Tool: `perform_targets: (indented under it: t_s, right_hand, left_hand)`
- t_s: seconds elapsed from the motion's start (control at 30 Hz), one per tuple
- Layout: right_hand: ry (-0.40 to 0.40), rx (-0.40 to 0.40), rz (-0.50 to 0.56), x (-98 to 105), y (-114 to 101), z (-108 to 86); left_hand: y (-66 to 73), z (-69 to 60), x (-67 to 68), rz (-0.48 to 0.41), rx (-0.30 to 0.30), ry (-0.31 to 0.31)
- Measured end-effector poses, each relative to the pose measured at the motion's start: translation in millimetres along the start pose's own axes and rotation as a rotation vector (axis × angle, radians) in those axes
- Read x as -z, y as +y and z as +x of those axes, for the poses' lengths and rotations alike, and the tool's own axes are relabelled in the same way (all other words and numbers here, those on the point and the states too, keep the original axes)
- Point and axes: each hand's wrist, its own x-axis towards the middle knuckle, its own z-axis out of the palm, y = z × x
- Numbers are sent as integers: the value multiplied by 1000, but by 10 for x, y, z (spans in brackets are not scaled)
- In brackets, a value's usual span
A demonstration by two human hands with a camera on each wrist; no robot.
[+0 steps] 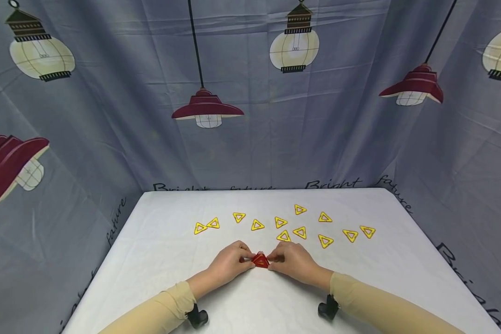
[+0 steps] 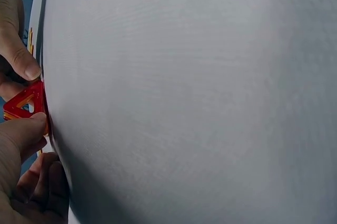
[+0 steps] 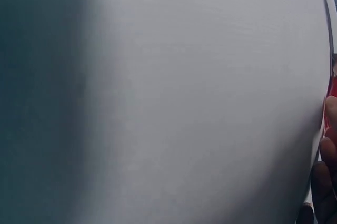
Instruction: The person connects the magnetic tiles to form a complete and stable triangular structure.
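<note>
A small red triangle (image 1: pixel 260 260) stands on the white table, between the fingertips of both hands. My left hand (image 1: pixel 229 262) pinches its left side with thumb and fingers. From the other side, my right hand (image 1: pixel 296 262) grips the right corner. In the left wrist view the red triangle (image 2: pixel 38 95) has an open centre and orange-yellow edging, with thumbs at two of its sides. Only a sliver of the red triangle (image 3: pixel 333 88) shows at the right edge of the right wrist view, partly behind fingers. Whether it is one piece or several joined, I cannot tell.
Several yellow open-centred triangles lie scattered beyond the hands, among them a yellow triangle (image 1: pixel 283 240) close to the right hand and a yellow triangle (image 1: pixel 204 229) at far left. The white table (image 1: pixel 150 278) is bordered by a grey-blue curtain (image 1: pixel 250 153) printed with lamps.
</note>
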Motion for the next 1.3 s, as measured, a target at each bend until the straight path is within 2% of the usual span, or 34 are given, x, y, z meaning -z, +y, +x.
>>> perform_targets:
  t_s: [0.33, 0.63, 1.0, 1.3]
  right_hand:
    - [9, -28, -70, -76, -84, 85]
    - [9, -46, -97, -152, -186, 233]
    - [32, -64, -128, -277, -305, 479]
    - [57, -25, -147, -340, -387, 726]
  left_hand:
    - [-27, -36, 35, 8, 41, 27]
    - [-118, -56, 125, 99, 70, 76]
    - [-282, -94, 239, 137, 109, 118]
    - [-465, -28, 359, 152, 158, 141]
